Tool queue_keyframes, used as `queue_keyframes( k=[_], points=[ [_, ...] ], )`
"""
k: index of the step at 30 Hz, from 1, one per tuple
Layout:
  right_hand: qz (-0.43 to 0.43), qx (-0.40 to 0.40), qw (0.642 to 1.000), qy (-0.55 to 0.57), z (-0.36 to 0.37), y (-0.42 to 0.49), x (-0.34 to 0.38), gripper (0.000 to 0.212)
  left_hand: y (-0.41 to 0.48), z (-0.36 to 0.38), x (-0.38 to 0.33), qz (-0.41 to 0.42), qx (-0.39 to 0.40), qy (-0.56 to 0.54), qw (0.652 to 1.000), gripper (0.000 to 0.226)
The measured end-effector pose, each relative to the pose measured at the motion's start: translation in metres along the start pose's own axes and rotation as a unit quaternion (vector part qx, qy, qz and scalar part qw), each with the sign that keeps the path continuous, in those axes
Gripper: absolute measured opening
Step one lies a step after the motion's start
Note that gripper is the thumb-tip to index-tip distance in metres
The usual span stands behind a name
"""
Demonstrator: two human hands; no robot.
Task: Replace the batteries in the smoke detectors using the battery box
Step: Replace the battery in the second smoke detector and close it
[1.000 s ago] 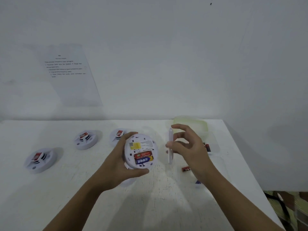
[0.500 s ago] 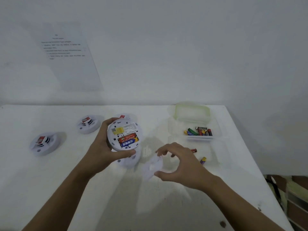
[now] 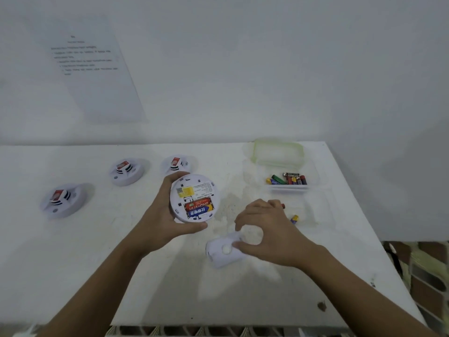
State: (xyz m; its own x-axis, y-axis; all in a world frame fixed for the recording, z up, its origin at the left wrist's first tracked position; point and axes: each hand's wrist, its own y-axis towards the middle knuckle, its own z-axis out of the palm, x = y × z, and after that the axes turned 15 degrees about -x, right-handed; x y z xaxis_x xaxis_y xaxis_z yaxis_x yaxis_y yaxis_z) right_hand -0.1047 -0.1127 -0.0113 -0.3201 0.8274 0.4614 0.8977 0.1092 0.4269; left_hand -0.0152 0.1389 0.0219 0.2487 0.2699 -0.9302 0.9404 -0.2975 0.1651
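Head view, looking down on a white table (image 3: 73,259) set against a pale wall (image 3: 243,69), where a printed sheet (image 3: 94,69) hangs at far left, its text too blurred to read. Two bare forearms reach in from the near edge. The left hand (image 3: 162,220) is closed around a round white detector (image 3: 194,198), held above the table's middle with its back facing the camera: the thumb lies along the near rim, and the fingers wrap the left side. Its battery bay is uncovered, showing a red cell and a blue cell side by side below a yellow label. The right hand (image 3: 269,237), just right of it and lower, pinches a white cover (image 3: 224,250) between the thumb and curled fingers; the cover is tilted, and whether it touches the table cannot be told. Three more detectors sit face up on the left half: one (image 3: 63,200) at far left, a second (image 3: 125,171) farther back, and a third (image 3: 176,164) just beyond the held unit. At far right stands a clear box (image 3: 289,181) with a green-rimmed lid (image 3: 278,152) open behind it; inside lies a cluster of mixed-colour batteries (image 3: 286,180). Two loose cells lie on the table near the right hand: a red one (image 3: 282,205) partly hidden behind the fingers, and a yellow and blue one (image 3: 294,218) just to its right.
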Motion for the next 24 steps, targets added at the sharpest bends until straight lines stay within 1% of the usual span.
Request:
queue_keyframes(
  k=[2,4,6,9,12,15,18,21,24],
  points=[
    [0.054,-0.051,0.994,0.074,-0.008,0.003,0.001,0.019,0.002,0.002,-0.005,0.009,0.002,0.001,1.0,0.101],
    [0.11,-0.093,0.978,0.15,-0.019,0.009,0.003,0.009,0.004,0.005,-0.011,0.018,0.006,0.0,1.0,0.1],
    [0.153,-0.121,0.959,0.204,-0.033,0.017,0.007,0.004,0.007,0.01,-0.018,0.031,0.014,-0.002,0.999,0.099],
    [0.163,-0.154,0.94,0.256,-0.05,0.027,0.009,0.006,0.013,0.018,-0.028,0.051,0.022,-0.01,0.998,0.097],
    [0.123,-0.171,0.945,0.251,-0.061,0.036,0.009,0.012,0.019,0.027,-0.039,0.065,0.023,-0.014,0.998,0.096],
    [0.092,-0.153,0.958,0.225,-0.07,0.043,0.008,0.014,0.025,0.036,-0.053,0.078,0.031,-0.017,0.996,0.094],
    [0.089,-0.154,0.964,0.197,-0.072,0.047,0.006,0.014,0.029,0.046,-0.062,0.085,0.041,-0.026,0.995,0.093],
    [0.094,-0.18,0.961,0.189,-0.071,0.047,0.002,0.014,0.032,0.057,-0.064,0.089,0.033,-0.028,0.995,0.094],
    [0.109,-0.192,0.955,0.199,-0.067,0.047,-0.006,0.016,0.035,0.068,-0.062,0.075,0.026,-0.047,0.996,0.097]
  ],
)
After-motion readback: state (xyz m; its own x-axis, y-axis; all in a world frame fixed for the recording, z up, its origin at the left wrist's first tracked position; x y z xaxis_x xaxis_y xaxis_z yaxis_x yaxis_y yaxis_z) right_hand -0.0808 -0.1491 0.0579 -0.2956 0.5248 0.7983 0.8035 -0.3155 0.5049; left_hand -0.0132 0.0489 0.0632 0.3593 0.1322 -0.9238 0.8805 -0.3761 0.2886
